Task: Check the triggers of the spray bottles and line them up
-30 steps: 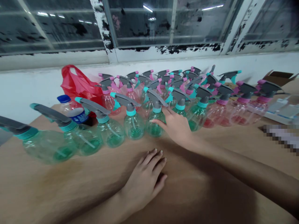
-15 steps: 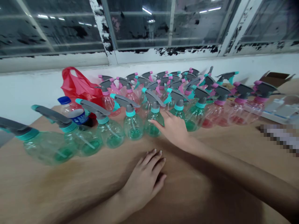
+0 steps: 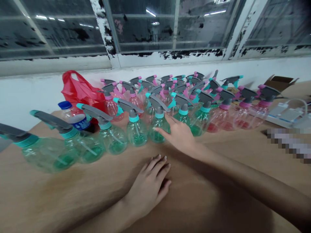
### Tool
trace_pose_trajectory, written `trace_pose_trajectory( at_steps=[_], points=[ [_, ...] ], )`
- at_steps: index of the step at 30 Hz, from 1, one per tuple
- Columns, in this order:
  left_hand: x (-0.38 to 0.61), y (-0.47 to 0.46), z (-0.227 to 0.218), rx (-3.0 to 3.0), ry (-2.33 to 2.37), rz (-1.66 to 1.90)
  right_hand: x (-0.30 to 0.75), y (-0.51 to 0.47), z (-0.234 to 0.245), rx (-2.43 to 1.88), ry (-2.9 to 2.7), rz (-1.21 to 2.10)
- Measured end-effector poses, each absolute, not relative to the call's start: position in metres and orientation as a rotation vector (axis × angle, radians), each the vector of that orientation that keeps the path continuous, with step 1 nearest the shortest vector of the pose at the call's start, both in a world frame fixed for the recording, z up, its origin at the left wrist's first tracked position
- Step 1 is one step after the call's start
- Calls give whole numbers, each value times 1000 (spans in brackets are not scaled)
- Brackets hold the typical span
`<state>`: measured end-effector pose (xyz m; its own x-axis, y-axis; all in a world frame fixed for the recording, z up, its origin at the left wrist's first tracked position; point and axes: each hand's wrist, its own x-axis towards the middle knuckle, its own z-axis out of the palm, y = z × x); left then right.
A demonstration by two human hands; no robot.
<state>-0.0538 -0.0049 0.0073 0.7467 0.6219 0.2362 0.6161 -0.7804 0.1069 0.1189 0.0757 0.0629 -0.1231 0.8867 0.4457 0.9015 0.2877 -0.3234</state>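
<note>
Grip (image 3: 181,134) half-spread against green bottle (image 3: 158,123)

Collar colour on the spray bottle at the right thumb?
Turquoise collar, on the green spray bottle by the right hand. Best seen: head view.

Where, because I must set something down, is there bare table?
Brown wooden table shows bare left of the left hand, before the green transparent spray bottles, and between that hand and the right forearm. It is crowded behind those bottles, with pink transparent spray bottles beside a red plastic bag.
</note>
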Motion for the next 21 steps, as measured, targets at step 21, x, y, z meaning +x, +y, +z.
trace_pose_trajectory(
  at_steps=[21],
  points=[
    [-56, -3, 4, 2935, 1032, 450, 197, 58, 69, -1632, -1722, 115]
  ],
)
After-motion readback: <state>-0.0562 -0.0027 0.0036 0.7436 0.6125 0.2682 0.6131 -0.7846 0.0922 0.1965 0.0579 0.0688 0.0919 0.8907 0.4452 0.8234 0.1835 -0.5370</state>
